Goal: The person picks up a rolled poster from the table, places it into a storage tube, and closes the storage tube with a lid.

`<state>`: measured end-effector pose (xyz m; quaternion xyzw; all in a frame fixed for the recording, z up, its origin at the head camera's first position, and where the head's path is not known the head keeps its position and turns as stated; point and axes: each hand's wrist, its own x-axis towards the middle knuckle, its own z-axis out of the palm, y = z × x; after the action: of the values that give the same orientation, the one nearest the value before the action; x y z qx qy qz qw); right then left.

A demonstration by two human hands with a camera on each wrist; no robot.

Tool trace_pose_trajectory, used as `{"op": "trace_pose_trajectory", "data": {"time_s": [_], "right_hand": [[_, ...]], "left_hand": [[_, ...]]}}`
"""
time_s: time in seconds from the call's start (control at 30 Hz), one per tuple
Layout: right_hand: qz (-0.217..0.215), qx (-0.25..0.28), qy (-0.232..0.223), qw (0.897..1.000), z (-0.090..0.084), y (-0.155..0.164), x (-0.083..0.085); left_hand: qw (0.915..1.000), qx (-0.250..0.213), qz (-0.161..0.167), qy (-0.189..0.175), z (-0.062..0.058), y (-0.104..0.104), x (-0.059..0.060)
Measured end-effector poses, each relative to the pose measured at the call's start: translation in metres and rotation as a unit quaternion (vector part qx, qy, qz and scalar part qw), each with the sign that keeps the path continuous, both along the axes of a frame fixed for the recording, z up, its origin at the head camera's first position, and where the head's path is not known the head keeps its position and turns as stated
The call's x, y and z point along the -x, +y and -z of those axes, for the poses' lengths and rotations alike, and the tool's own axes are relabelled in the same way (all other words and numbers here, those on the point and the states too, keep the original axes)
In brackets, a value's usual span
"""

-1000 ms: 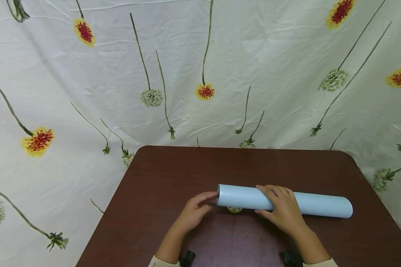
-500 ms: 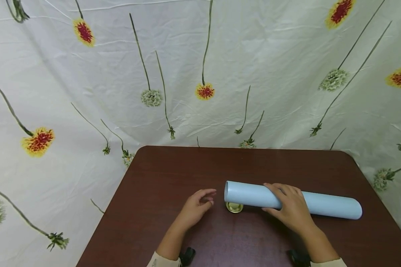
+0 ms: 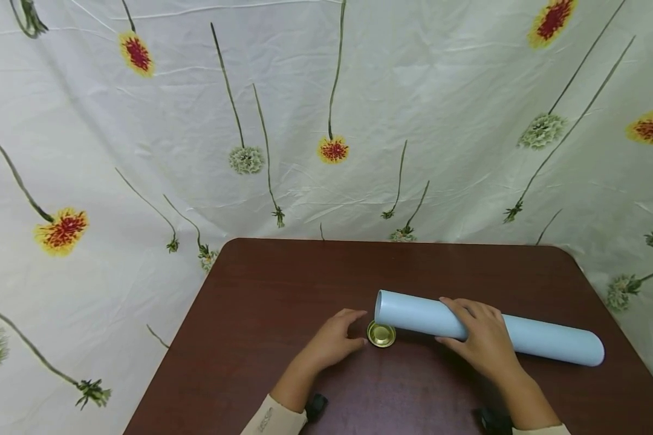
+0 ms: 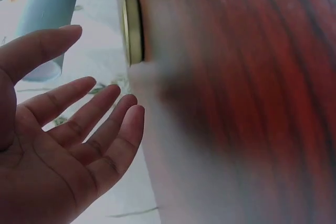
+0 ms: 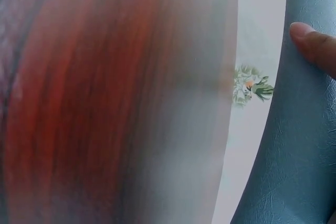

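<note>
A long light-blue tube (image 3: pixel 490 328) lies across the dark wooden table (image 3: pixel 283 284), its open end toward the middle. My right hand (image 3: pixel 481 341) grips it near that end, fingers over the top; the right wrist view shows the tube (image 5: pixel 299 145) with a fingertip (image 5: pixel 315 43) on it. A small gold cap (image 3: pixel 381 334) sits on the table just under the tube's open end. My left hand (image 3: pixel 337 341) hovers beside the cap, fingers relaxed and holding nothing. In the left wrist view the cap (image 4: pixel 132 27) stands a little beyond the open palm (image 4: pixel 58 145), with the tube (image 4: pixel 47 17) behind.
A white cloth with printed flowers (image 3: pixel 334 148) hangs behind and around the table. The table's far edge runs close to the cloth, and its left edge (image 3: pixel 179 338) slopes toward me.
My right hand has slid the tube to the right, uncovering the gold cap. My left hand left the tube's end and moved right toward the cap.
</note>
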<state>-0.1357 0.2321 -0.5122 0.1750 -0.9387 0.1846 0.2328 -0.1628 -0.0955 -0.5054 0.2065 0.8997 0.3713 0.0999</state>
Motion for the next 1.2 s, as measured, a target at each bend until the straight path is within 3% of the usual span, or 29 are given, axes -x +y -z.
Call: {"op": "trace_pose_trajectory", "data": {"time_s": [0.23,0.53,0.83,1.03,1.2], "right_hand": [[0.011,-0.002,0.001,1.000,0.000,0.004,0.003],[0.018,-0.007,-0.014,1.000,0.000,0.009,0.006],[0.019,-0.007,-0.021,1.000,0.001,0.009,0.007],[0.020,-0.007,-0.023,1.000,0.002,0.009,0.006],[0.019,-0.006,-0.023,1.000,0.002,0.009,0.006]], "left_hand": [[0.9978,0.056,0.029,0.018,0.008,0.015,-0.001],[0.9948,0.083,0.041,0.043,0.010,0.028,-0.005],[0.9784,0.164,0.086,0.092,0.010,0.034,-0.006],[0.9770,0.165,0.079,0.110,0.010,0.036,-0.007],[0.9685,0.184,0.077,0.149,0.009,0.038,-0.009]]}}
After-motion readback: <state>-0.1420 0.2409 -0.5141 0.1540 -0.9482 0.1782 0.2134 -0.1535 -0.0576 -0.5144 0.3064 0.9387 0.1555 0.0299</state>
